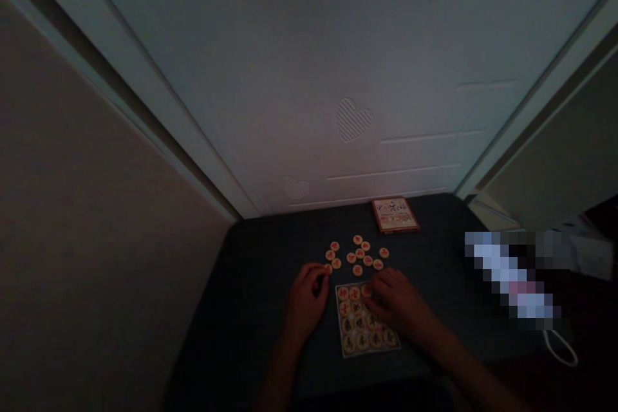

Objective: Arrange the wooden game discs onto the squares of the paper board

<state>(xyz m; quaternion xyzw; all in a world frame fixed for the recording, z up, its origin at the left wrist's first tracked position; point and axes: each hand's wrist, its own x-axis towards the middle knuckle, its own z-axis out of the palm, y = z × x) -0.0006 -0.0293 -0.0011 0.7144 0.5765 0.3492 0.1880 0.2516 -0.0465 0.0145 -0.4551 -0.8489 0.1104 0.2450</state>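
Note:
A small board (pixel 348 351) lies on a dark table (pixel 251 283), filled with round pale chess pieces marked in red and black. My left hand (pixel 305 301) rests just left of the board, fingers curled, its tips at a loose piece (pixel 329 268). My right hand (pixel 396 302) lies over the board's upper right corner, fingertips on a red-marked piece (pixel 367 291). Several loose red-marked pieces (pixel 360 253) are scattered just beyond the board.
A small printed box (pixel 394 214) lies at the table's far edge against a pale door with heart patterns (pixel 354 118). A wall stands to the left. A blurred patch and a white cord (pixel 562 347) sit at the right.

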